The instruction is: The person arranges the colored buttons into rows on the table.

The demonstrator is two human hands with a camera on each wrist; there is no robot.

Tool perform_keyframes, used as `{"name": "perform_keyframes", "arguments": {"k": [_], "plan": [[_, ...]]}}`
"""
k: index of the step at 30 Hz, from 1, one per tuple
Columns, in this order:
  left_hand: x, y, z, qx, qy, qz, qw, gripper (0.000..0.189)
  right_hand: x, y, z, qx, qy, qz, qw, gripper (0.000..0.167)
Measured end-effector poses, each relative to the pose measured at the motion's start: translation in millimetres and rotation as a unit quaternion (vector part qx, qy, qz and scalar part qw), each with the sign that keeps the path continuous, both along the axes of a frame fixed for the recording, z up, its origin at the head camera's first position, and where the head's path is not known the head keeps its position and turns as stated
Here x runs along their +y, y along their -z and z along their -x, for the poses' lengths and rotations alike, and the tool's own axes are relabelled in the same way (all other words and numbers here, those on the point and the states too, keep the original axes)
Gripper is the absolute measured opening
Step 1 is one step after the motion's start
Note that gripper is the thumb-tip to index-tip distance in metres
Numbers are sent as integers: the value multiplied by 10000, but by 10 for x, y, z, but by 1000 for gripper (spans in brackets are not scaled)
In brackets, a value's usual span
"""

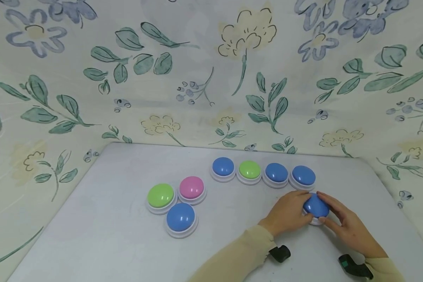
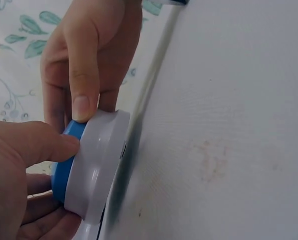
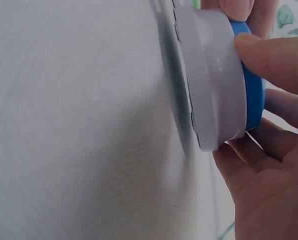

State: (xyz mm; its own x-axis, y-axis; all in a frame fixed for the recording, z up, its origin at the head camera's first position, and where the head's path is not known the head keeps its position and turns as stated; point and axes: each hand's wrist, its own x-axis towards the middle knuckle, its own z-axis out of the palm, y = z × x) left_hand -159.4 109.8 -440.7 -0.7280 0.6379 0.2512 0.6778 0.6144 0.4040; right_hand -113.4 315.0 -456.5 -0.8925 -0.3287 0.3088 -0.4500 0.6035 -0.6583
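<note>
Both hands hold one blue push button [image 1: 316, 205] with a white base, at the right side of the table. My left hand [image 1: 290, 211] grips it from the left, and my right hand [image 1: 352, 227] from the right. In the left wrist view, the left thumb lies on the blue dome's edge beside the white base [image 2: 96, 160]. The right wrist view shows the right thumb at the blue rim [image 3: 253, 85] and the other fingers around the far side. A shadow lies under the base, close over the tabletop. Just behind it sits another blue button [image 1: 304, 175].
A row continues leftward along the back with a blue button [image 1: 276, 172], a green one [image 1: 249, 170] and a blue one [image 1: 223, 167]. Left of centre cluster a green [image 1: 160, 195], a pink [image 1: 192, 187] and a blue button [image 1: 180, 217]. Flowered cloth [image 1: 204, 117] surrounds the white table [image 1: 102, 219].
</note>
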Motion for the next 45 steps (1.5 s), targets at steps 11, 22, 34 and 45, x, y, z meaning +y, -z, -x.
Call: {"name": "perform_keyframes", "arguments": {"k": [11,22,34,45], "plan": [[53,100,64,-45,0,35,10000,54,63,86,40,-17,59,118,9999,64],[92,125,94,42,-183,-173,9997,54,111,89,56,-9,21,287,9996,63],[78,143,116,-31,-301,-406,9987,50,118,90,82,-201,268,236,9992,62],[85,171,126,-17,-293,-475,9984,49,73,77,59,-464,761,167,9959,62]]}}
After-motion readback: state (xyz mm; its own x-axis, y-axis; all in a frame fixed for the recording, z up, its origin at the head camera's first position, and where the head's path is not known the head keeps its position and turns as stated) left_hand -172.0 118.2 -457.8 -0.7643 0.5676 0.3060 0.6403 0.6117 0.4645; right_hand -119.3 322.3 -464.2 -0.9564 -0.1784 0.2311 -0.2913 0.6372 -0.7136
